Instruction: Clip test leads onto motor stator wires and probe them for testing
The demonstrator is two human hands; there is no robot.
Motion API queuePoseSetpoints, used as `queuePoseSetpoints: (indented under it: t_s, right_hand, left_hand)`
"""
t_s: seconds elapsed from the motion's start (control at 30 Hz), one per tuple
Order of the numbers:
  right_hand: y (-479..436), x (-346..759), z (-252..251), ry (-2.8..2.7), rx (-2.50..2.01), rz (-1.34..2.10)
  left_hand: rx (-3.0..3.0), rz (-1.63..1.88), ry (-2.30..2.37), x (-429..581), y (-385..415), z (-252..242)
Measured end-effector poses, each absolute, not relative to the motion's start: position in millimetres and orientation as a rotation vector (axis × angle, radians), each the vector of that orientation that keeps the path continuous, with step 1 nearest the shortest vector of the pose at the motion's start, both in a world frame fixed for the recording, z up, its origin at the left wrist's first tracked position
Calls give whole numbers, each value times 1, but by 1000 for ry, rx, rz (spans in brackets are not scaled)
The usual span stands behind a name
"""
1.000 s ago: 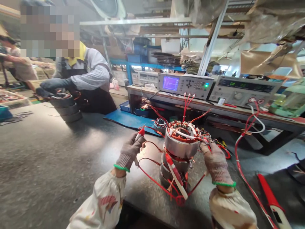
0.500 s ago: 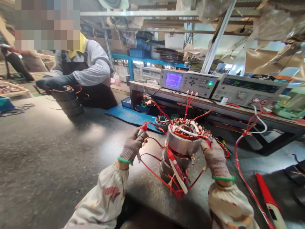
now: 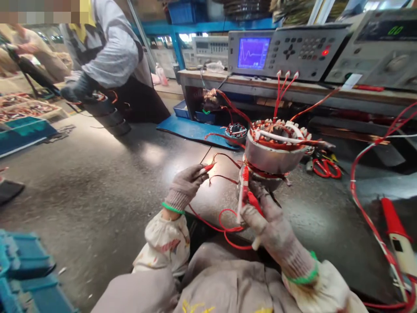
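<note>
Hands: red clip (image 3: 207, 167) pinched by left hand (image 3: 185, 187); stator (image 3: 272, 158) grasped from below by right hand (image 3: 272, 226).
Change: stator has been tipped toward the wearer, no longer upright.
Place: stator held over the table (image 3: 97, 182), red leads (image 3: 231, 228) trailing.

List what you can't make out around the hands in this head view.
Head view:
The lower end of the wound stator: hidden by the right hand and the red leads.
The jaws of the red clip in the left hand: too small and blurred.
The tester's screen: scale too small to read.
The blue crates: cut off by the bottom left edge.
</note>
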State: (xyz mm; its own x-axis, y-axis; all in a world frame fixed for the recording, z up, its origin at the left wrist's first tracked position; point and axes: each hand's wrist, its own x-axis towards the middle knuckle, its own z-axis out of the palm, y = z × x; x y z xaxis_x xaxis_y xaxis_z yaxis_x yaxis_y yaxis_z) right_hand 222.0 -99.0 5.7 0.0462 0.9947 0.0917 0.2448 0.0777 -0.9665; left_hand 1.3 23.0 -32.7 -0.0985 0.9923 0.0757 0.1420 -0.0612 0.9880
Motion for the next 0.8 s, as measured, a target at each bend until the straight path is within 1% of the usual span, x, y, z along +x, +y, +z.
queuePoseSetpoints:
  t_s: [0.07, 0.17, 0.27, 0.37, 0.5, 0.67, 0.73, 0.8]
  right_hand:
    - [-81, 202, 7, -1274, -1279, 989]
    - [-70, 203, 15, -1120, -1209, 1188]
    - [-90, 236, 16, -1203, -1170, 1426]
    - [-125, 276, 9, -1253, -1288, 1535]
    - [-145, 295, -2, -1117, -1474, 1542]
    - [-123, 289, -8, -1230, -1304, 1582]
    - [-118, 297, -12, -1346, -1319, 1502]
    - [-113, 311, -18, -1398, -1415, 1243]
  left_hand:
    - [1343, 1328, 1318, 12, 27, -31]
    - [1316, 1411, 1231, 26, 33, -31]
    - [1230, 1409, 1221, 31, 36, -30]
    - [1200, 1388, 1249, 30, 34, -29]
    - [1228, 1440, 1273, 32, 28, -28]
    - [1287, 1436, 1378, 39, 22, -25]
    - [1296, 1434, 1409, 39, 21, -23]
    - [1281, 1433, 1425, 39, 20, -21]
